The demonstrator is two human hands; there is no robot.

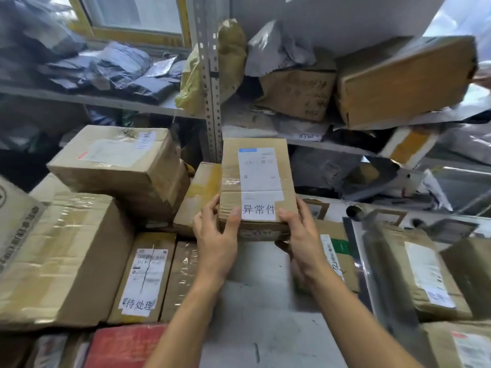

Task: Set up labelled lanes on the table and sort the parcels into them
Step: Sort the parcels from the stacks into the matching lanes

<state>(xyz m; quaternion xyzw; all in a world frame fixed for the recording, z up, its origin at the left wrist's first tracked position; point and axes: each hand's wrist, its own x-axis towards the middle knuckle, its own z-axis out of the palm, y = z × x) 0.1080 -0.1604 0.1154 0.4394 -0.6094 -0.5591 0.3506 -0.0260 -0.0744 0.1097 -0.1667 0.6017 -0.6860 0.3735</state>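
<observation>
Both hands holding a small cardboard box (256,187) by its near end, left hand (216,236), right hand (301,236), white label 异常件 (259,209) between thumbs, grey desk (265,314) below

Ahead of me stands a grey perforated shelf upright (212,83). Behind it, at my upper left, I see a yellow-framed window (127,19). The metal shelf board (101,100) to my left runs across to that upright.
</observation>
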